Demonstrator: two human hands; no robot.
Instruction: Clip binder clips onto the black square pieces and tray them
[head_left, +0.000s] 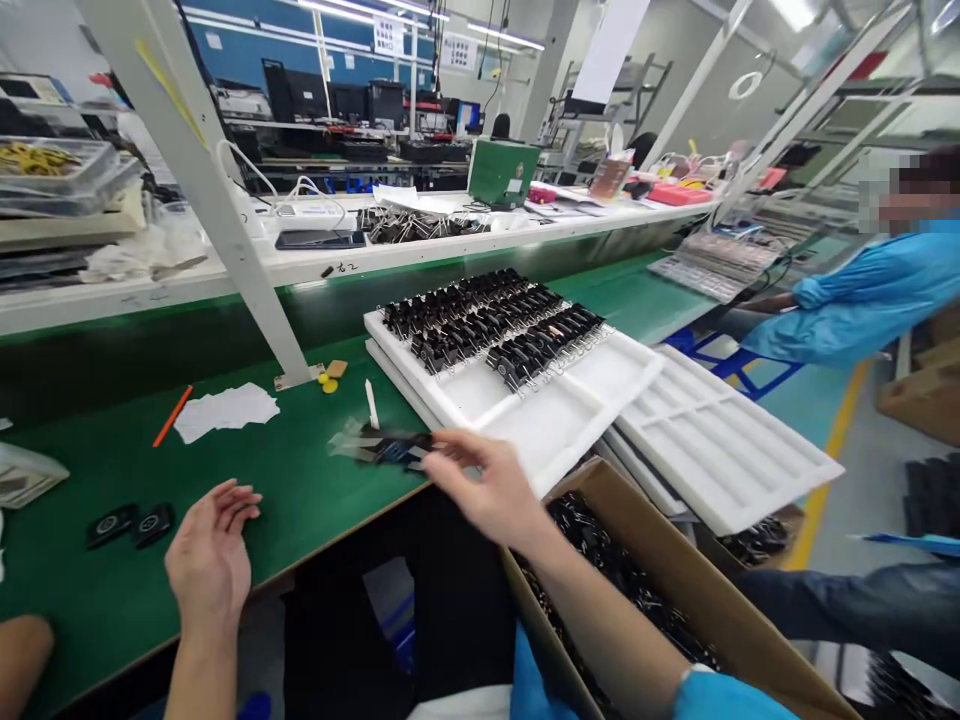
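The work in hand appears to be partly done. In the white foam tray [551, 420], black parts with thin metal leads [469, 315] stand in close rows in the far sections, while the sections nearer to the person show their white floor, so by my judgement this portion is left. The right hand [491, 490] has thumb and fingers closed on the end of a blurred black piece [394, 449], just above the green mat [300, 500] and beside the near left corner of the tray; whether it is one part or several, I cannot tell. The left hand [214, 555] is released, its fingers loosely bent, and no object is seen in it. Near it, two black housings [133, 524] lie on the mat, outside the tray. Many similar black parts [611, 560] lie loose in the cardboard box [679, 560] under the right forearm, so a large quantity seems to be outside the rows.
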